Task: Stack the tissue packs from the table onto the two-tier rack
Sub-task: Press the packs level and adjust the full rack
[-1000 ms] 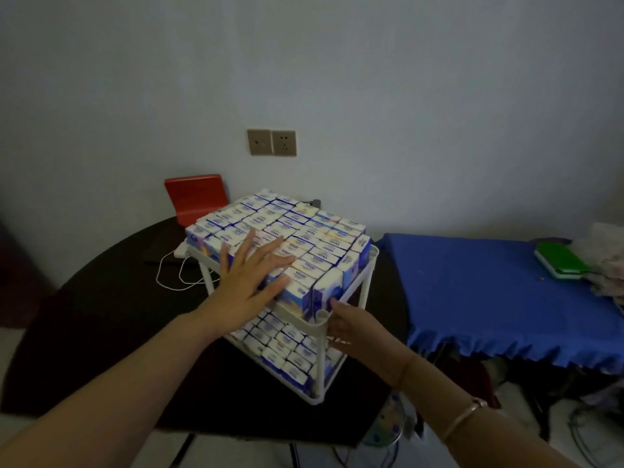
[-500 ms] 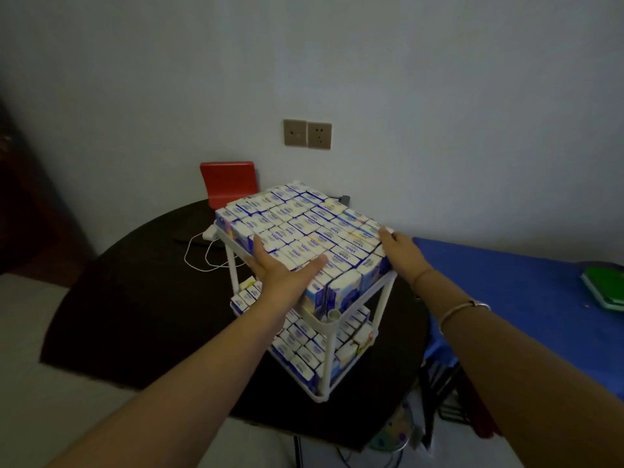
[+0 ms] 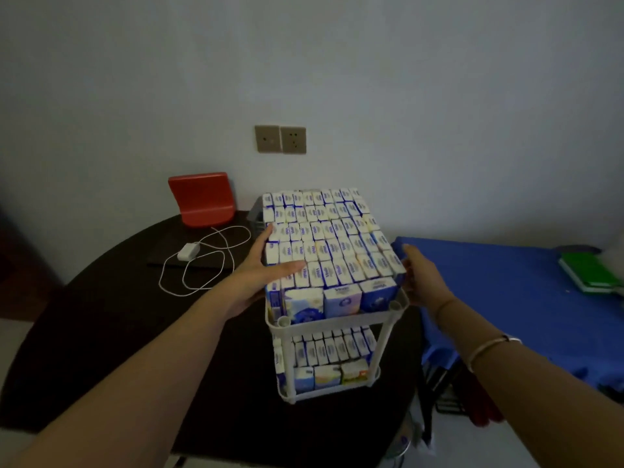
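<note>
While flat hands (image 3: 260, 268) flank it, tissue packs (image 3: 327, 244) fill both rack (image 3: 337, 320) tiers.

Left of centre, a red chair back (image 3: 202, 198) pokes up behind the dark round table (image 3: 101, 319), tight against the pale wall (image 3: 337, 62). Just below it, a white charger (image 3: 188, 251) lies on the tabletop with its cord (image 3: 202, 265) looping loosely around. On the wall, upper centre, two beige socket plates (image 3: 280, 139) sit side by side. Over at the right, a blue cloth (image 3: 506, 292) drapes a lower surface, with a green book (image 3: 589, 272) near the frame's right edge.
</note>
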